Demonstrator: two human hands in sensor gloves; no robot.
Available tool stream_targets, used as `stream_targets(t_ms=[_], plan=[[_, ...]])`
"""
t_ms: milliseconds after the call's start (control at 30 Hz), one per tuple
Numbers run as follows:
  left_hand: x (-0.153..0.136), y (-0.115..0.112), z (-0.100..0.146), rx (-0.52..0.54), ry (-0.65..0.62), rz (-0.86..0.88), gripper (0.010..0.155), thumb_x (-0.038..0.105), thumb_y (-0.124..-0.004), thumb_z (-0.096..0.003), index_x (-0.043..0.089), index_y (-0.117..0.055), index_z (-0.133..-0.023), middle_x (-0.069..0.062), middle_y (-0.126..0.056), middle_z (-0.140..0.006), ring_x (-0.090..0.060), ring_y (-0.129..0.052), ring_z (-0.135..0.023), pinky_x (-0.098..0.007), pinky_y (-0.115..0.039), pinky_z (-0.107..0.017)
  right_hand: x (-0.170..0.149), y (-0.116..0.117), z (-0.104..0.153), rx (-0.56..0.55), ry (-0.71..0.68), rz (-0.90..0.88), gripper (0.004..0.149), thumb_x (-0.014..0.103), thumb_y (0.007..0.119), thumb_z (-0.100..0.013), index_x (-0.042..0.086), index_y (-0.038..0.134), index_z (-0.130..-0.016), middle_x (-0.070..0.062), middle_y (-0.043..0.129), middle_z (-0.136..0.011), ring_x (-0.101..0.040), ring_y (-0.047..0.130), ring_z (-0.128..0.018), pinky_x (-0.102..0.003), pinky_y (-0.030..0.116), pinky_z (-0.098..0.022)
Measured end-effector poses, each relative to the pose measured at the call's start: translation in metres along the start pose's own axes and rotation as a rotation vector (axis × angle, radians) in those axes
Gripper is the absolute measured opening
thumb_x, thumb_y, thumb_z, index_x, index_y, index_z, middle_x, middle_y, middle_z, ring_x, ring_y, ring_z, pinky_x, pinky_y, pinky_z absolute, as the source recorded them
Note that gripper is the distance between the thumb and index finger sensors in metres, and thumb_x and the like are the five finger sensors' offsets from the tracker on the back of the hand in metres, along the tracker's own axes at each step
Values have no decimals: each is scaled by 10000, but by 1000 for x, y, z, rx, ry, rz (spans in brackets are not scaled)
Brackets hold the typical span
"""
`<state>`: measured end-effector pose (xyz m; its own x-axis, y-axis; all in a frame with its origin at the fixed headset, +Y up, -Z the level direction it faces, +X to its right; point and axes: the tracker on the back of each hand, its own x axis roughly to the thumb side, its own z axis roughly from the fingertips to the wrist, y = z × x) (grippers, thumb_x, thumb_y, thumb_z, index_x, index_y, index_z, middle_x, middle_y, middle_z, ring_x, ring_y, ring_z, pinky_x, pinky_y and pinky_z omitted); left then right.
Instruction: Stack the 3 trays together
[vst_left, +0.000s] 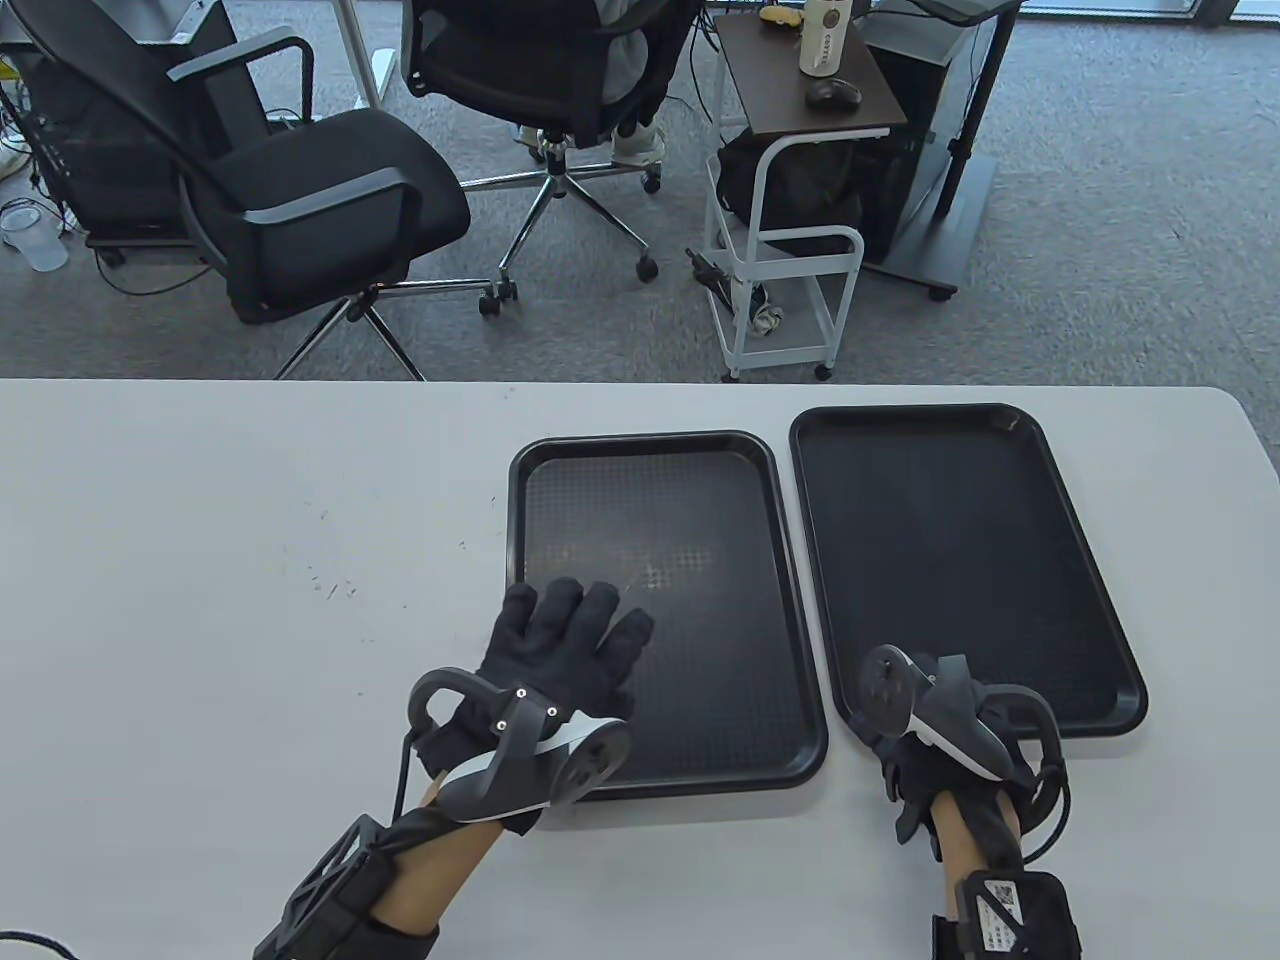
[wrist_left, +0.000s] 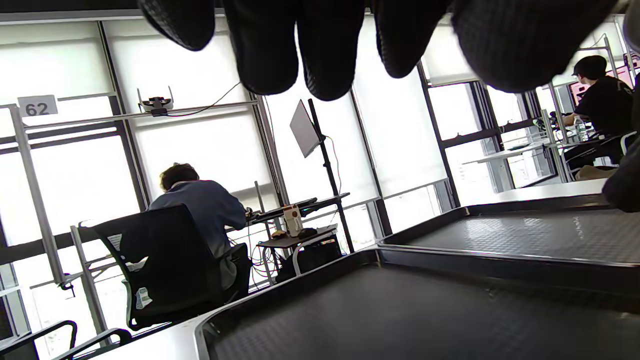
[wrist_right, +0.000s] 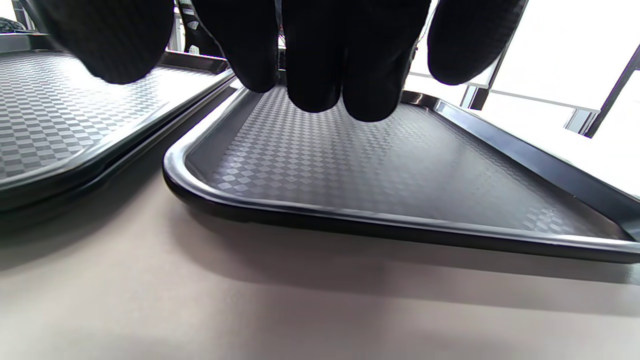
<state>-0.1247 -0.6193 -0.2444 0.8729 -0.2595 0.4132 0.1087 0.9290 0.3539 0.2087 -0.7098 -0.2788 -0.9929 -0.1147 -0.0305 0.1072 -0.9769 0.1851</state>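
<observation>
The left hand (vst_left: 560, 650) is lying flat, fingers spread, on the textured left tray (vst_left: 700, 480). Just right of that tray, the right hand (vst_left: 925, 720) is hovering with fingers loosely extended, gripping nothing, at the near edge of the matching rounded black tray (vst_left: 1000, 540).

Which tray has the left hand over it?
The left tray: the left hand lies spread over its near corner. The right tray has nothing over its floor.

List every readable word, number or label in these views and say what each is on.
"62": white sign on the window frame, left wrist view.
"COFFEE", small and only just legible: white bottle on the side table.
Label on the right wrist strap: too small to read.
Embossed mark on the far tray: too blurred to read.
</observation>
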Motion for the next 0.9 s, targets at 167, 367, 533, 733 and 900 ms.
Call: stream_targets(t_ms=[167,367,533,733,900], plan=[[-25,-8,17,41,41,-30,747,592,-804,-402,401,-619,-1100,18,-663,-1208,-344,-668,-1147,-608,-489,-816,1,0,0,5,-2,5,672,600,729,-402,307,631,-999,-81,743,-1092,-359,810,-944,-602,661,-649],[-36,-28,37,75,61,-54,748,597,-800,-404,405,-611,-1101,19,-653,-1211,-348,-658,-1147,-613,-478,-816,3,2,0,14,-6,18,670,599,729,-402,309,632,-998,-81,742,-1094,-358,810,-945,-601,661,-650],[-42,-42,42,28,84,-14,748,599,-798,-403,404,-611,-1101,22,-653,-1210,-350,-663,-1145,-614,-478,-815,4,5,0,28,-3,23,670,599,730,-402,308,632,-998,-80,743,-1093,-357,810,-945,-602,661,-650],[-46,-46,46,37,94,-4,749,600,-798,-403,402,-610,-1101,19,-660,-1206,-349,-672,-1140,-614,-481,-812,5,11,-3,50,0,37,669,599,731,-402,308,635,-997,-80,743,-1093,-358,809,-945,-601,661,-650],[-46,-48,48,22,99,27,745,597,-798,-403,401,-617,-1098,17,-669,-1201,-348,-682,-1134,-613,-486,-811,7,19,-6,95,-6,51,670,598,736,-399,308,637,-995,-81,741,-1094,-358,808,-946,-601,661,-650]])
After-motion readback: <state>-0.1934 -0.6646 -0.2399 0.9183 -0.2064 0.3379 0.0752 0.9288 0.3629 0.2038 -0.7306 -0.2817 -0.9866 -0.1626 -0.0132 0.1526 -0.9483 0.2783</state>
